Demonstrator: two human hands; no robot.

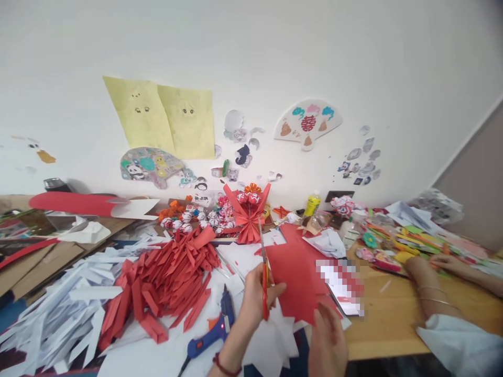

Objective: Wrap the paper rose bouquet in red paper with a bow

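My left hand [253, 296] is closed around a pair of scissors [264, 283] with orange-red handles, the blades pointing up and away from me. My right hand [328, 340] is at the lower edge of a red paper sheet [294, 277], its fingers bent together against that edge; the thumb side is partly hidden. White paper pieces [271, 340] lie beneath and between my hands. Left of my left forearm rests a blue glue gun [212, 332] with a small red light on. Behind the scissors stands a red folded-paper decoration [250, 220] with flowers.
Piles of red folded strips [161, 277] and white strips [66, 309] cover the left side. A phone [341, 288] lies right of the red sheet. Another person's arms [428, 293] reach among coloured paper strips [416, 241]. A yellow bottle [312, 203] stands near the wall.
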